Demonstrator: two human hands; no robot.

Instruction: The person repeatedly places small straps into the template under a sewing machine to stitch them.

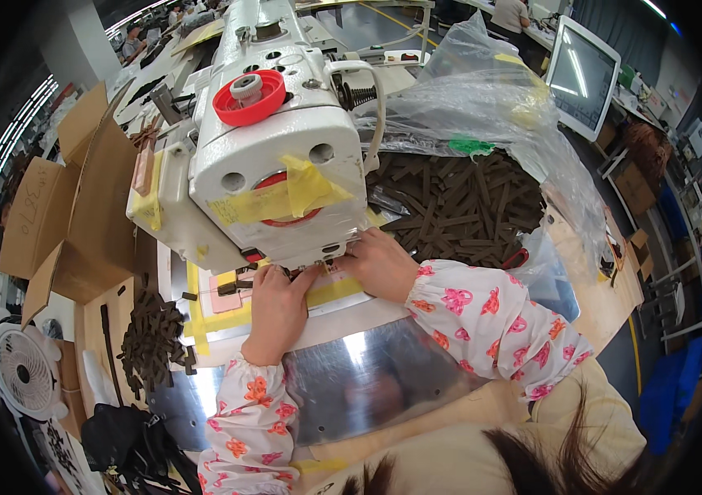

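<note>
The white head of a sewing machine (277, 157), with a red dial and yellow tape, stands in front of me. Beneath its front my left hand (279, 309) bends its fingers closed at the work plate, thumb reaching right. A small dark bit shows at those fingertips, too hidden to name. My right hand (384, 266) is closed just right of there, fingertips partly behind the machine head, and what they pinch is hidden. Long brown fabric strips (466, 206) fill a clear plastic bag (483, 91) at the right. Short brown pieces (153, 334) lie heaped at the left.
A metal plate (367, 379) covers the near table edge. An open cardboard box (95, 223) stands left, with a white fan (25, 371) and a black bag (132, 445) nearer me. A red-handled tool (517, 259) lies by the strips. A screen (583, 78) stands far right.
</note>
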